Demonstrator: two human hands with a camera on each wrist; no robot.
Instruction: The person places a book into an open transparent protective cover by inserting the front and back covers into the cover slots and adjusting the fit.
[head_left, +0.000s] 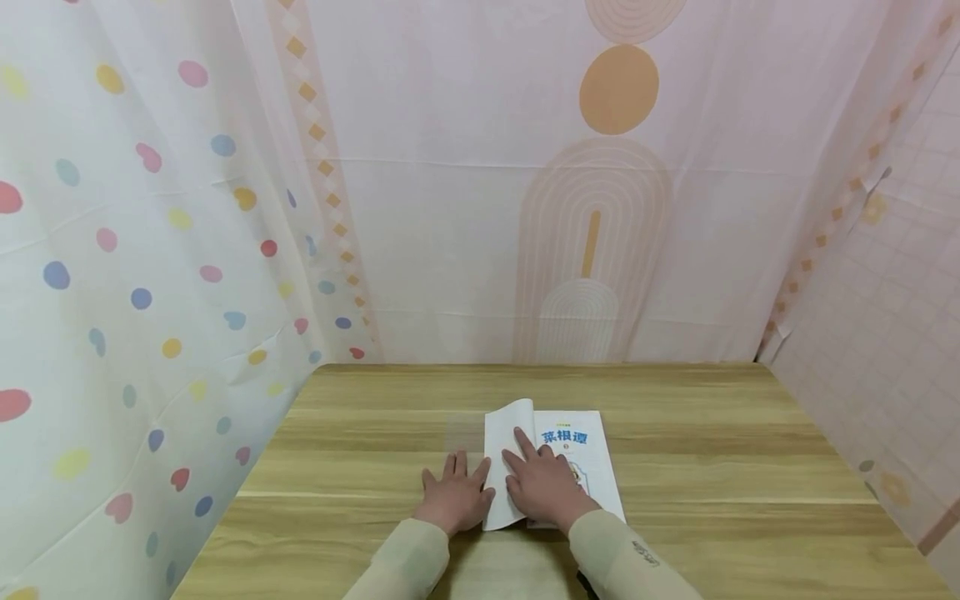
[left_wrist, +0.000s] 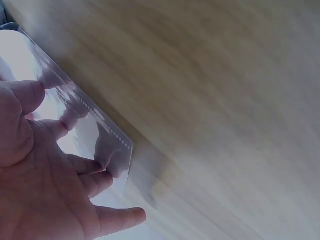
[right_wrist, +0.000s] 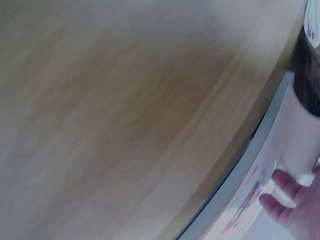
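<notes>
Left hand (head_left: 452, 497) laid flat, fingers straight, pinning clear cover flap (left_wrist: 107, 145) to table (head_left: 712, 467); right hand (head_left: 546, 483) spread flat, pressing book (head_left: 577, 450) so it is kept from sliding

The table (head_left: 675, 467) and curtained walls are seen from the head view, high, facing forward and down, while each wrist view is held close above the blurred wood, the tabletop and book (head_left: 577, 454) edge being shared with the head view.
</notes>
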